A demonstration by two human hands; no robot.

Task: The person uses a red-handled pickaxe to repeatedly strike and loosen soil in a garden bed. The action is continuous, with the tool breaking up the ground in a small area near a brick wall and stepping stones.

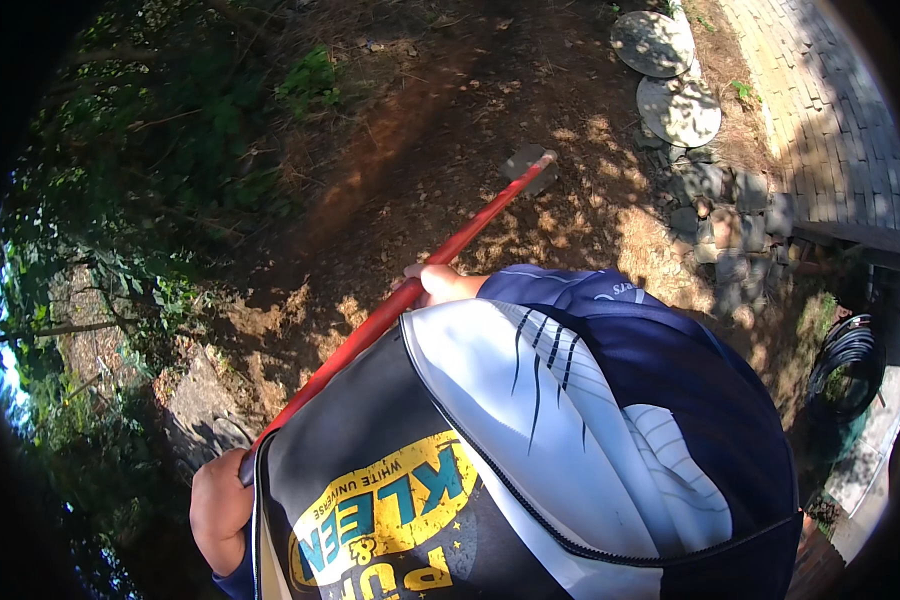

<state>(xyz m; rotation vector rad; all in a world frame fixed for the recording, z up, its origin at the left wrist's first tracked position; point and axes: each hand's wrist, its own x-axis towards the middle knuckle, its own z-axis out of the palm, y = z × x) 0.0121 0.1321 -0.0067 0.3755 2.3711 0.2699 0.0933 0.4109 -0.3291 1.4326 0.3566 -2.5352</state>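
Observation:
A long red pole [345, 349] slants from the lower left up to the right, in front of a black printed shirt and an open zipped jacket. My left hand [221, 506] is closed around its near end, at the jacket's left edge. Farther along the shaft, my right hand [441, 285] grips the pole, its wrist coming out of a dark blue sleeve. The pole's far end lies over a flat grey piece [523, 166] on shaded brown soil; whether this is a stone or a tool head joined to the pole, I cannot tell.
Leafy shrubs [187, 142] crowd the left side. Two round, pale slabs [679, 111] lie at upper right, above a patch of paving stones [727, 229]. Beyond them runs a brick-paved path [840, 127]. A coil of black hose [844, 367] rests at the right edge. Rocks [206, 394] lie at left.

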